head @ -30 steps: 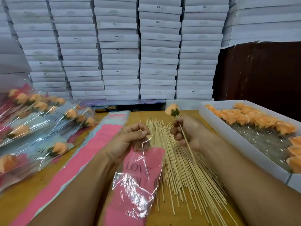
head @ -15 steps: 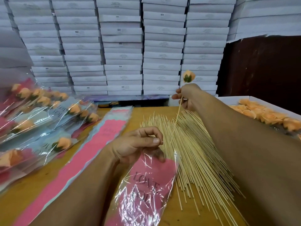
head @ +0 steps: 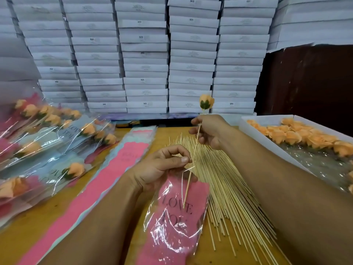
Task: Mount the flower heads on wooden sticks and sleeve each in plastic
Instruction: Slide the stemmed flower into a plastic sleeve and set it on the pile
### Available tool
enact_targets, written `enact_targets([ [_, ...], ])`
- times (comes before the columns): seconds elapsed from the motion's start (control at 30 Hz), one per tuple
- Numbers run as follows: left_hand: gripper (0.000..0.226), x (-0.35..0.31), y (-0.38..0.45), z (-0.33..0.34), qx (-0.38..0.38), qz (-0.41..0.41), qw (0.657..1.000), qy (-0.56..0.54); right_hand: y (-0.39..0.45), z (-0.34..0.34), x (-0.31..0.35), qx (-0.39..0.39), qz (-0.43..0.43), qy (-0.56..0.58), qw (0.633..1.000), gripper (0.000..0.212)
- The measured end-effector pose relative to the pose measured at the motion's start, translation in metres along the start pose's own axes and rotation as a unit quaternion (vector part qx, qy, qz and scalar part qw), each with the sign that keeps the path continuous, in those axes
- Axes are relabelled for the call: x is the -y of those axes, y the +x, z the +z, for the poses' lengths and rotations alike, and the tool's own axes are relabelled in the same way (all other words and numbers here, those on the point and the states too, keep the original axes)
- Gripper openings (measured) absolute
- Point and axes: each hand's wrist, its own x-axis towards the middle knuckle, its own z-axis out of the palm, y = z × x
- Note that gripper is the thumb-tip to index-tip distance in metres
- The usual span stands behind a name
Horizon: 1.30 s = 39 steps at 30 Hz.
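Note:
My right hand (head: 209, 131) grips a thin wooden stick (head: 193, 161) with an orange flower head (head: 206, 101) mounted on its top. The stick's lower end sits inside a pink and clear plastic sleeve (head: 177, 213) printed "LOVE YOU". My left hand (head: 162, 167) pinches the sleeve's open top edge, just left of the stick. A loose pile of wooden sticks (head: 225, 184) lies on the wooden table under and to the right of the sleeve.
A white tray (head: 267, 142) of orange flower heads (head: 298, 136) stands at the right. Finished sleeved flowers (head: 53, 142) are heaped at the left. A stack of flat pink sleeves (head: 114, 169) lies between. Stacked white boxes (head: 145, 54) form a wall behind the table.
My right hand lifted the flower on its stick up and away, then lowered the stick's end into the sleeve. My left hand kept hold of the sleeve's opening.

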Motion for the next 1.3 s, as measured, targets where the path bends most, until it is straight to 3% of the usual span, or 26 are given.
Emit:
enact_targets([
  [0.27, 0.009, 0.002, 0.003, -0.001, -0.062, 0.04, 0.997, 0.01, -0.041, -0.006, -0.017, 0.089, -0.015, -0.024, 0.996, 0.025],
  [0.47, 0.007, 0.003, 0.005, -0.004, -0.082, 0.063, 0.995, -0.002, -0.052, -0.011, -0.034, 0.112, -0.053, -0.107, 0.987, 0.03],
  [0.83, 0.004, 0.006, 0.007, -0.002, -0.133, 0.077, 0.988, 0.028, -0.066, -0.016, -0.049, 0.206, -0.093, -0.107, 0.968, 0.037],
  [1.03, 0.014, 0.004, 0.008, -0.001, -0.107, 0.064, 0.992, -0.005, -0.065, -0.016, -0.051, 0.202, -0.206, -0.219, 0.932, 0.065],
  [1.13, 0.01, 0.004, 0.008, 0.001, -0.12, 0.066, 0.99, -0.012, -0.06, -0.018, -0.054, 0.13, -0.265, -0.221, 0.93, 0.054],
  [1.2, 0.006, 0.003, 0.009, 0.0, -0.132, 0.062, 0.989, -0.007, -0.056, -0.019, -0.055, 0.078, -0.26, -0.191, 0.943, 0.048],
  [1.3, 0.008, 0.003, 0.008, 0.002, -0.123, 0.057, 0.991, -0.011, -0.05, -0.02, -0.052, 0.046, -0.178, -0.055, 0.981, 0.045],
])
